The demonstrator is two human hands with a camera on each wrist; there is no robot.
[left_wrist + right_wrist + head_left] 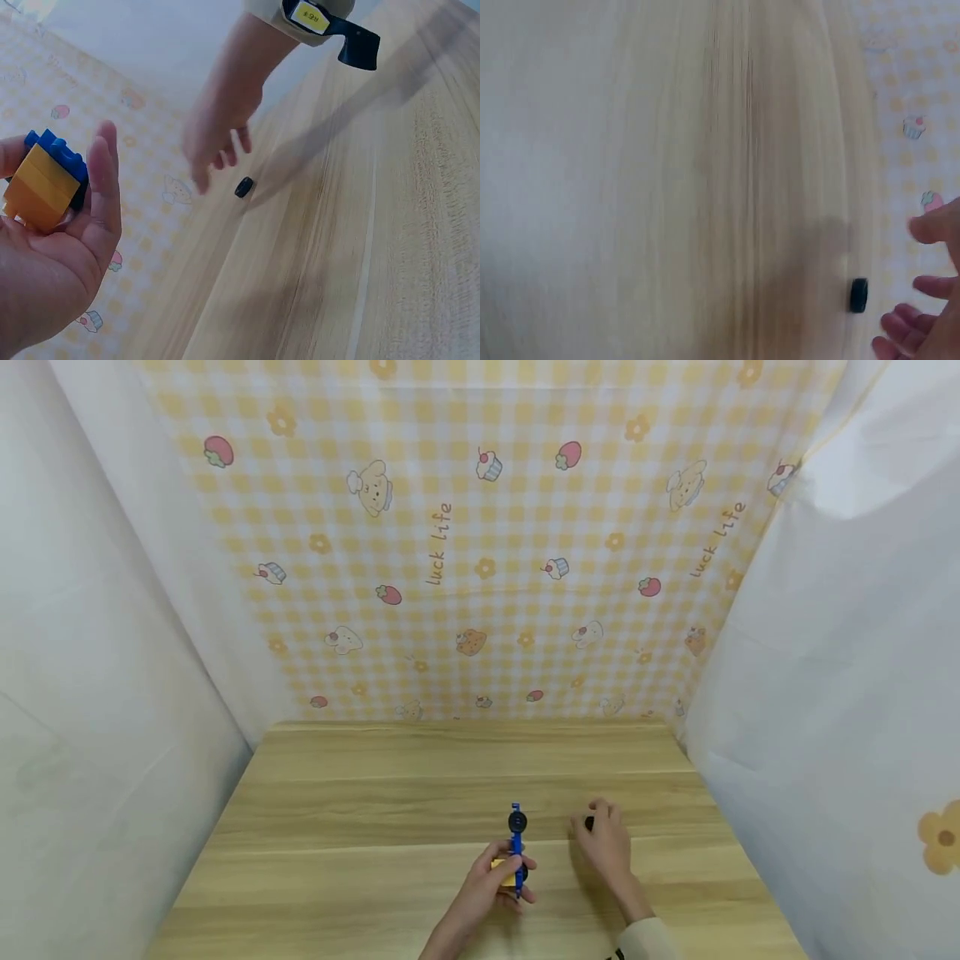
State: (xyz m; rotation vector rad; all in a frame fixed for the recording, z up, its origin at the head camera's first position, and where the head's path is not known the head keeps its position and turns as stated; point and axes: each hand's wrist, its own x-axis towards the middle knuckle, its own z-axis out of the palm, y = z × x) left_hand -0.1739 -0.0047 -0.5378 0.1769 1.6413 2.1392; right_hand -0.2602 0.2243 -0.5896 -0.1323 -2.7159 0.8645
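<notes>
My left hand grips a small toy built of blue and yellow blocks, with black wheels on it. In the left wrist view its yellow block sits between thumb and fingers, with a blue studded piece beside it. A loose black wheel stands on the wooden table. My right hand is over that wheel, fingers spread and slightly bent. The right wrist view shows a gap between the fingertips and the wheel. Nothing is held in this hand.
The wooden table reaches back to a yellow checked curtain. White sheets hang at the left and right sides. A black band with a yellow label is on the right wrist.
</notes>
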